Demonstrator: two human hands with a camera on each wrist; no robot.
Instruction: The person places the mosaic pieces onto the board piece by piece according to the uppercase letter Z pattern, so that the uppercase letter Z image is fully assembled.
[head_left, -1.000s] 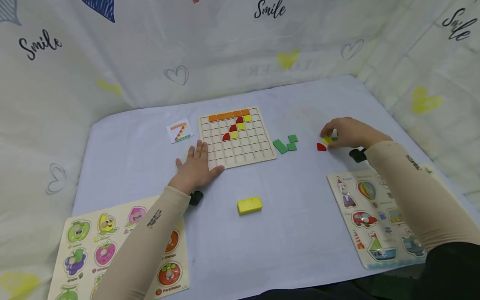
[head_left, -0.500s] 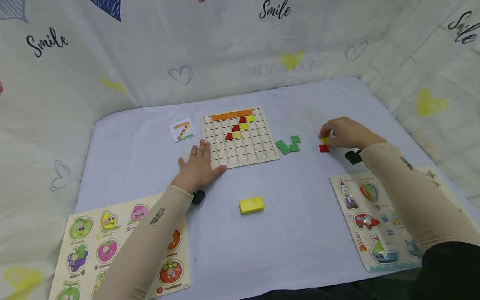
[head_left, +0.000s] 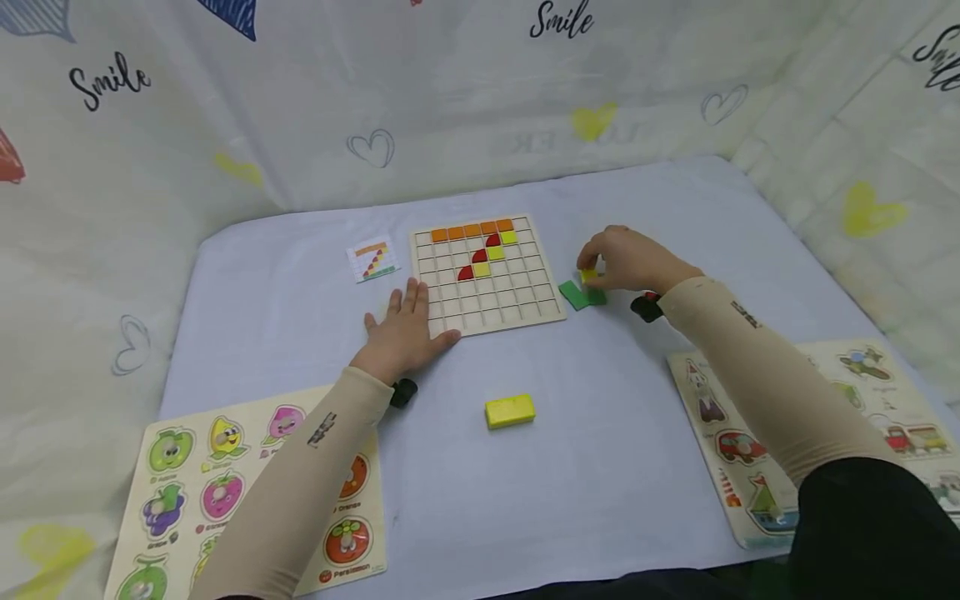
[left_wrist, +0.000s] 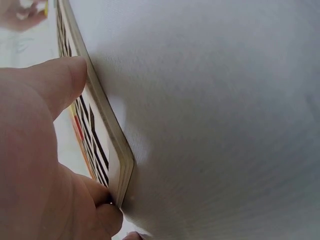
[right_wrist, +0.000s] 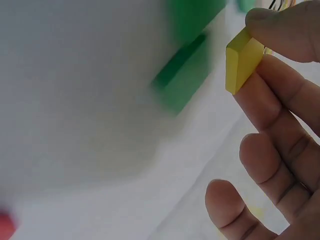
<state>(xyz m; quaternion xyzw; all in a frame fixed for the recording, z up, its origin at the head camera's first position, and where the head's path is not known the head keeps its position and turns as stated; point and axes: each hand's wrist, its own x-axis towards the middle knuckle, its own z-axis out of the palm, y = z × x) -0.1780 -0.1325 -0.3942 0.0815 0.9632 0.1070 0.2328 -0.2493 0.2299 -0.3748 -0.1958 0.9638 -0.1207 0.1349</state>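
Observation:
My right hand (head_left: 633, 257) pinches a small yellow square tile (right_wrist: 242, 62) between thumb and fingertips, close over the green tiles (head_left: 573, 293) right of the grid board. My left hand (head_left: 401, 337) rests at the near left corner of the wooden grid board (head_left: 517, 292), fingers spread, with the thumb (left_wrist: 70, 80) on its near edge. On the grid lie a row of orange tiles (head_left: 472, 230) and a diagonal of red quarter-round pieces (head_left: 479, 256) and yellow squares (head_left: 482, 269). A loose red piece (right_wrist: 5, 227) shows blurred at the right wrist view's lower left.
A printed pattern card (head_left: 373, 260) lies left of the grid board. Nearer the front is a yellow rectangular block (head_left: 510, 412). A fruit puzzle board (head_left: 198, 429) lies under the left forearm, a vehicle puzzle board (head_left: 684, 392) under the right.
My right hand has picked up the yellow tile and carried it left, from beside the red piece to over the green tiles. My left hand stays on the board's corner.

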